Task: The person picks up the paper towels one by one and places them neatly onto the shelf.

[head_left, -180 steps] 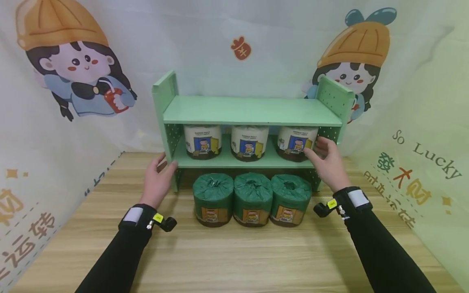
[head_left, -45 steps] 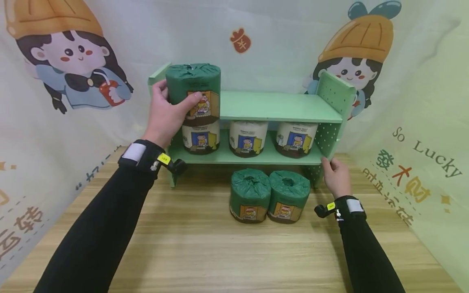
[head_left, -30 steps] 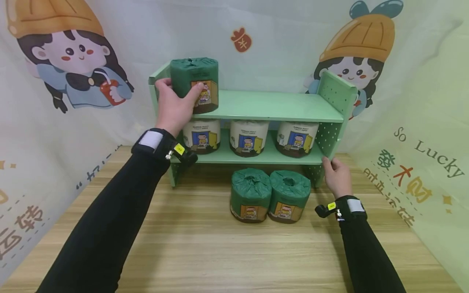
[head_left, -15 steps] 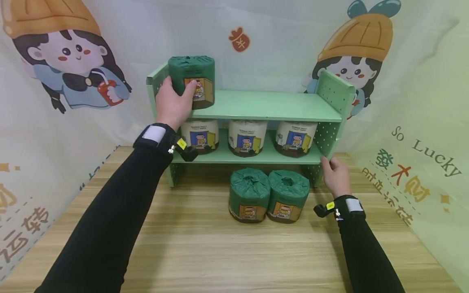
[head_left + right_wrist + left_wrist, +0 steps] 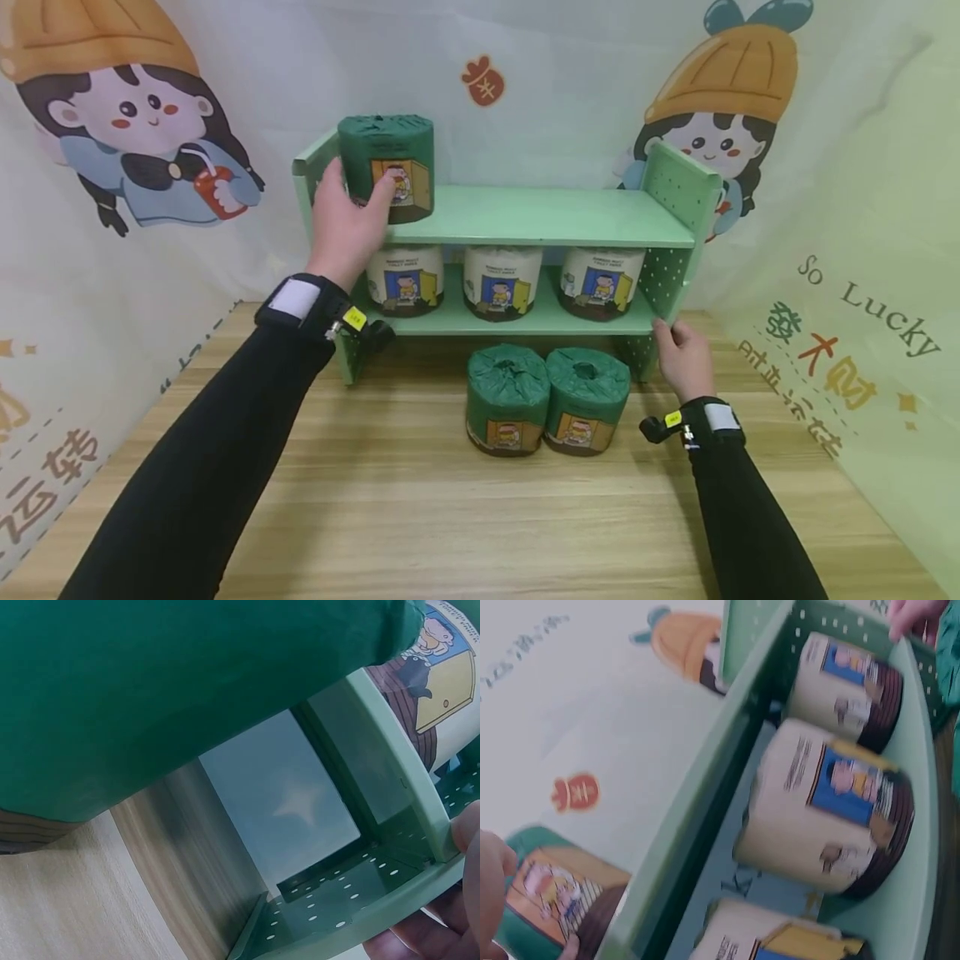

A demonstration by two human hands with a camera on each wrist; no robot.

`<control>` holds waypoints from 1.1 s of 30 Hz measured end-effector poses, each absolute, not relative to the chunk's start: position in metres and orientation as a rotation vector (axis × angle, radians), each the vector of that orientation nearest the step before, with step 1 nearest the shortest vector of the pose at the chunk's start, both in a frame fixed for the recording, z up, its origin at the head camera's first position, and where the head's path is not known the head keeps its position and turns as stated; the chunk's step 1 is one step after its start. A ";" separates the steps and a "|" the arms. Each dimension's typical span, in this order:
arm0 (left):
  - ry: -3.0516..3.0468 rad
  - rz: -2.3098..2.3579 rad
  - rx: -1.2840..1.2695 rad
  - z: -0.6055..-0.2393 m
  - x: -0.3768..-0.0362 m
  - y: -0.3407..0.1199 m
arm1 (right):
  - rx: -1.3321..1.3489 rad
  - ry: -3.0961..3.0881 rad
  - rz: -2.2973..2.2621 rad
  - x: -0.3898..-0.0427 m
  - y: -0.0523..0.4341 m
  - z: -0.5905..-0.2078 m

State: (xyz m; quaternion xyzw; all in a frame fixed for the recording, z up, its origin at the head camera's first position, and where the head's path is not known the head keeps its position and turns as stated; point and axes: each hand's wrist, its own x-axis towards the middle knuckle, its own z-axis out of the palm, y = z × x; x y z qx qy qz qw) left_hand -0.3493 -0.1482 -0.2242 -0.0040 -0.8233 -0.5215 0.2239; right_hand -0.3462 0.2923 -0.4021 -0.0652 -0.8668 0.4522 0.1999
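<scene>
A green-wrapped toilet roll (image 5: 412, 137) stands upright at the left end of the top board of a mint-green two-tier shelf (image 5: 555, 212). My left hand (image 5: 347, 221) is at that roll, fingers by its left side and thumb in front of its picture, the grasp loosened. In the left wrist view, part of the roll (image 5: 592, 877) shows beside the thumb. My right hand (image 5: 686, 362) grips the shelf's right side panel near the lower board; in the right wrist view, thumb and fingers (image 5: 427, 934) straddle its edge.
Several white-wrapped rolls (image 5: 502, 282) stand spaced along the lower board. Two green rolls (image 5: 508, 400) stand touching on the wooden table (image 5: 480, 525), before the shelf's right half. A printed cloth (image 5: 570, 75) hangs behind and at both sides.
The left green roll went from the table to the top board's left end. Since half a second ago, my left hand has drawn slightly down and back. My right hand stays on the side panel.
</scene>
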 end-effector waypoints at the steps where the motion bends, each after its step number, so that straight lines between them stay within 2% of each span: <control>1: -2.259 -1.447 -0.028 -0.225 -0.345 -0.148 | -0.179 -2.423 1.268 -0.346 0.292 -0.402; 9: -2.120 -1.607 -0.243 -0.230 -0.305 -0.144 | -0.170 -2.424 1.259 -0.348 0.292 -0.402; 16: -2.168 -1.621 -0.452 -0.262 -0.277 -0.146 | -0.164 -2.429 1.277 -0.347 0.292 -0.402; 22: -2.242 -1.717 -0.569 -0.300 -0.269 -0.142 | -0.163 -2.421 1.280 -0.346 0.292 -0.402; 33: -2.307 -1.915 -0.588 -0.363 -0.273 -0.129 | -0.159 -2.408 1.251 -0.347 0.292 -0.402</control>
